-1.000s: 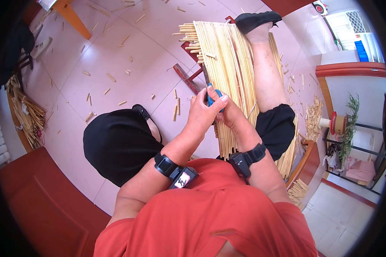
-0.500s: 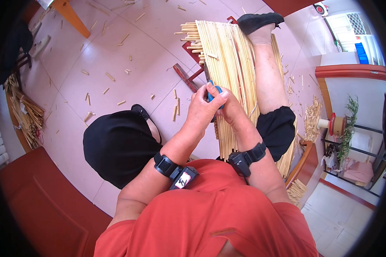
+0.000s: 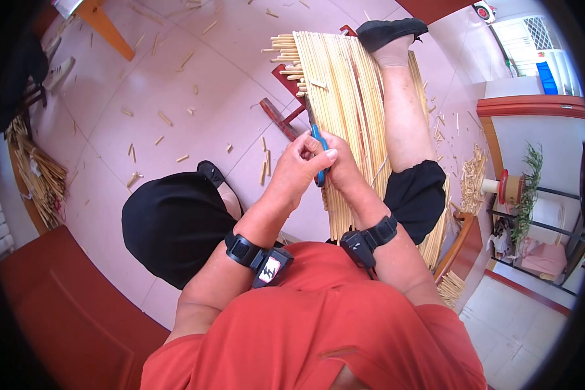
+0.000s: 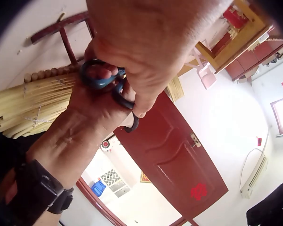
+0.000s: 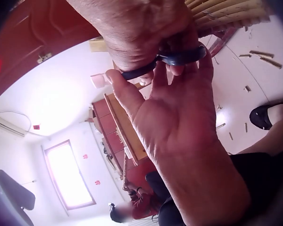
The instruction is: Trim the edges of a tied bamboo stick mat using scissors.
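Observation:
Blue-handled scissors [image 3: 320, 156] are between the two hands at the left edge of a mat of pale sticks [image 3: 344, 97]. My left hand [image 3: 296, 170] grips one side of the handles; in the right wrist view its thumb lies at one dark handle [image 5: 140, 71] and its fingers at the other. My right hand [image 3: 340, 162] holds them from the other side, its fingers curled by the loops. The left wrist view shows the right hand [image 4: 95, 106] below the loops [image 4: 96, 84]. Where the blades lie is hard to tell.
Short cut pieces [image 3: 165, 117] are scattered on the tiled floor. A dark red wooden frame [image 3: 278, 118] shows left of the mat, and my outstretched leg [image 3: 406, 117] lies over it. Stick bundles [image 3: 42, 172] stand far left; another person [image 5: 141, 202] is in the right wrist view.
Both hands have shifted slightly left. The scissors have turned between them, and more of the blue handle shows below the fingers.

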